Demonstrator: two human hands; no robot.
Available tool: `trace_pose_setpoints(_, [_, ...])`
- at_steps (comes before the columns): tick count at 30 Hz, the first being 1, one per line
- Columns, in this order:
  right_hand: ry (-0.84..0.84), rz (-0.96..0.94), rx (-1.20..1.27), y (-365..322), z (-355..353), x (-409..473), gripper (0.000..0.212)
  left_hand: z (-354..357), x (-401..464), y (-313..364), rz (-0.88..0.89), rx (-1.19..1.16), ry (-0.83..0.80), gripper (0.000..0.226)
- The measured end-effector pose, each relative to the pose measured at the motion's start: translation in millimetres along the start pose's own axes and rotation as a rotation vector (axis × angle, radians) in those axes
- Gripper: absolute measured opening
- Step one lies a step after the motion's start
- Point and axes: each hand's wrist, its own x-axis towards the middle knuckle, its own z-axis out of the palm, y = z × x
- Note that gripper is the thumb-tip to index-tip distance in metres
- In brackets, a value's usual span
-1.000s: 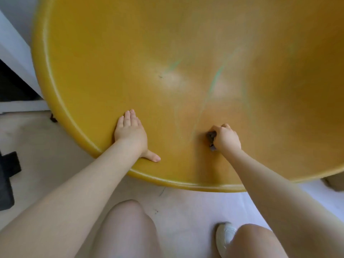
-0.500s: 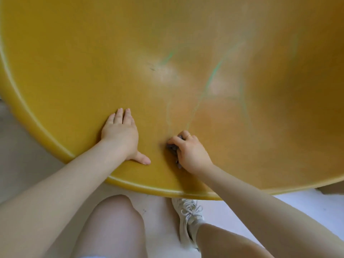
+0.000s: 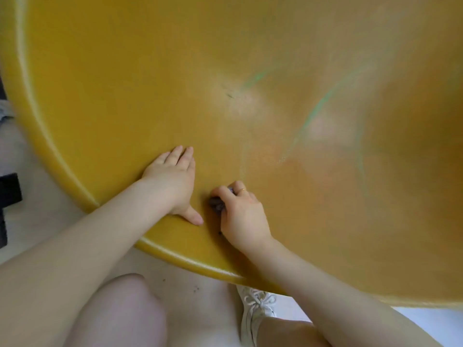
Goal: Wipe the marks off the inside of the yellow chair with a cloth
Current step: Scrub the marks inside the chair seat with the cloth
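The yellow chair (image 3: 105, 101) fills most of the view as a wide curved shell. Green streaks (image 3: 314, 113) and a small dark scuff (image 3: 229, 95) mark its inside, beyond my hands. My left hand (image 3: 172, 179) lies flat and open on the shell near the front rim, thumb spread toward the right. My right hand (image 3: 244, 216) is closed on a small dark cloth (image 3: 216, 203), pressing it against the shell just right of the left thumb. Most of the cloth is hidden under my fingers.
The chair's rounded front rim (image 3: 190, 256) runs from upper left to lower right. Below it are a pale floor (image 3: 195, 304), my bare knees and a white laced shoe (image 3: 255, 311). A black object (image 3: 8, 194) sits at the left edge.
My right hand has slid the cloth leftward across the shell, from well right of the left hand to almost touching its thumb. The left hand stays planted. The camera view shifted.
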Motion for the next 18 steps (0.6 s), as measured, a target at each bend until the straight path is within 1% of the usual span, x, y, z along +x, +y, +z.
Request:
trace_pose_setpoints(2, [-0.071, -0.082, 0.082, -11.0, -3.0, -4.1, 0.034, -2.7, 0.7, -4.7, -0.007, 0.022, 0.022, 0.125])
trace_pose_setpoints(5, [-0.108, -0.040, 0.085, 7.0, -9.9, 13.6, 0.030, -7.4, 2.3, -10.2, -0.081, 0.075, 0.052, 0.132])
trace_pose_setpoints(9, [-0.035, 0.076, -0.082, 49.9, -15.1, 56.3, 0.032, -10.8, 7.1, -13.5, -0.164, 0.063, 0.037, 0.146])
trace_pose_setpoints(11, [0.050, 0.190, -0.160, 74.7, -23.0, 80.8, 0.030, -9.0, 10.2, -13.9, -0.172, 0.055, 0.041, 0.147])
trace_pose_setpoints(13, [0.147, 0.339, -0.156, 89.5, -32.3, 100.7, 0.028, -6.1, 11.5, -14.9, -0.171, 0.037, 0.062, 0.147])
trace_pose_setpoints(15, [0.179, 0.416, -0.148, 90.9, -33.5, 110.2, 0.027, -4.8, 9.4, -16.1, -0.157, 0.019, 0.090, 0.145])
trace_pose_setpoints(16, [0.178, 0.421, -0.136, 86.7, -32.0, 110.3, 0.027, -4.8, 7.6, -16.0, -0.149, 0.013, 0.102, 0.144])
trace_pose_setpoints(18, [0.152, 0.331, -0.104, 70.6, -25.1, 101.4, 0.023, -5.3, 5.5, -14.6, -0.145, 0.005, 0.116, 0.143])
